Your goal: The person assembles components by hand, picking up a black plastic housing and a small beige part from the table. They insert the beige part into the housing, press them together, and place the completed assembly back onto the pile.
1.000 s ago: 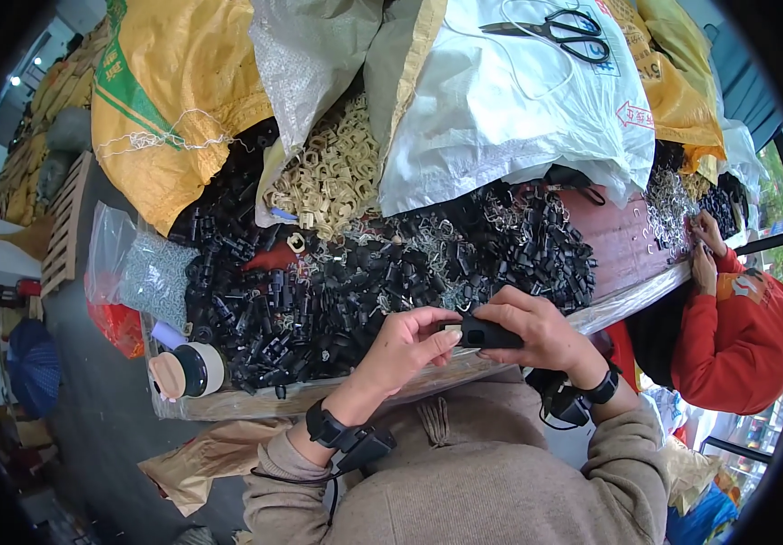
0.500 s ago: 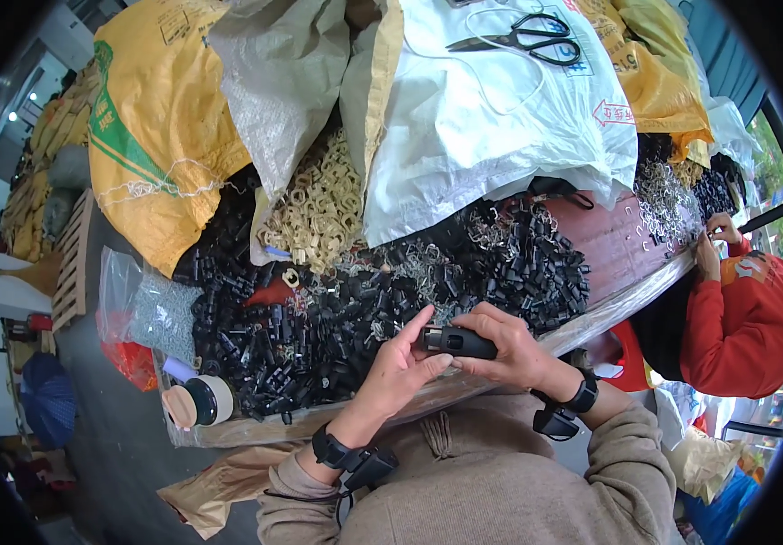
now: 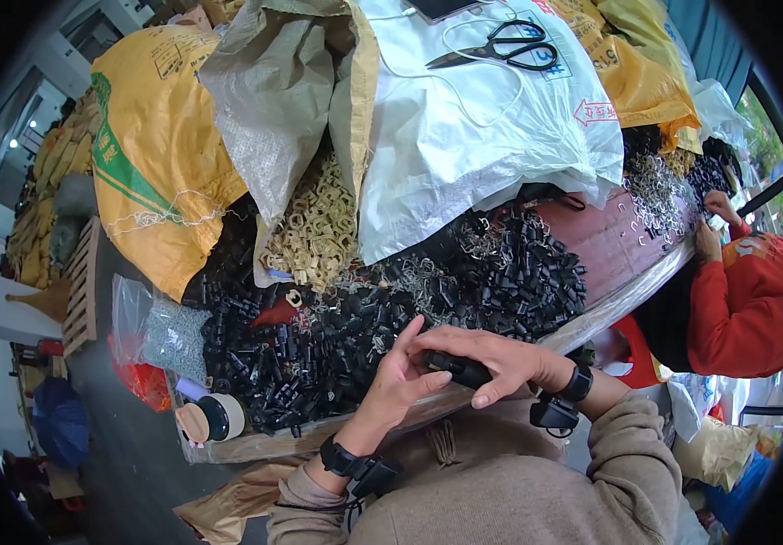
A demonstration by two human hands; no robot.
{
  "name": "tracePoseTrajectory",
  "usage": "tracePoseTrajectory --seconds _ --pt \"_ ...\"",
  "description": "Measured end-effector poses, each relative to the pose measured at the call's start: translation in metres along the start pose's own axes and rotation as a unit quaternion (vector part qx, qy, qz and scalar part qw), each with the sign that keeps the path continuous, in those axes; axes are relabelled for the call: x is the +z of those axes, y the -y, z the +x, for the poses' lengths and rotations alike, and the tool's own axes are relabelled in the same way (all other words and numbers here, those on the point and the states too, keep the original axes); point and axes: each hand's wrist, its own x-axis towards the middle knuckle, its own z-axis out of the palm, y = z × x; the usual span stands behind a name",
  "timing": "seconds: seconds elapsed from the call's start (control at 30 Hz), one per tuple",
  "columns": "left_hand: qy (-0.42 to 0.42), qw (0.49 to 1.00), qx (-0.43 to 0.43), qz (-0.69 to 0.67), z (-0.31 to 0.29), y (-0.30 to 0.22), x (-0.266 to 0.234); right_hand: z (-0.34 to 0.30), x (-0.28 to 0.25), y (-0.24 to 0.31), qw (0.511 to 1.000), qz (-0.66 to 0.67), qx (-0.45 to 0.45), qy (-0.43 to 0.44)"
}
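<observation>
Two hands share one small black plastic piece (image 3: 457, 370) just below centre frame, at the near edge of the table. The left hand (image 3: 400, 377) pinches its left end between thumb and fingers, while the right hand (image 3: 500, 361) curls over the top with its fingers pressed down. It looks light, rigid and a bit slick, so I'd hold it by the ends. Behind it sits a heap of black plastic parts (image 3: 382, 318) (far too many to count), one pile of cream plastic rings (image 3: 319, 232), and one pair of black-handled scissors (image 3: 500, 50) at upper right.
</observation>
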Motion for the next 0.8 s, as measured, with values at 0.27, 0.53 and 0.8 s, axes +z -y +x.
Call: tracePoseTrajectory --seconds 0.27,0.53,0.8 --pt "-0.037 0.994 -0.024 -0.104 0.003 0.005 0.002 -0.004 0.007 -0.007 0.996 0.001 -0.001 -0.086" --pt "-0.043 0.992 -0.026 -0.117 0.004 0.007 0.013 -0.008 0.011 -0.003 0.980 0.091 0.029 -0.173" --pt "-0.059 0.988 -0.033 -0.136 0.005 0.007 0.016 -0.010 0.012 -0.003 0.969 0.113 0.040 -0.214"
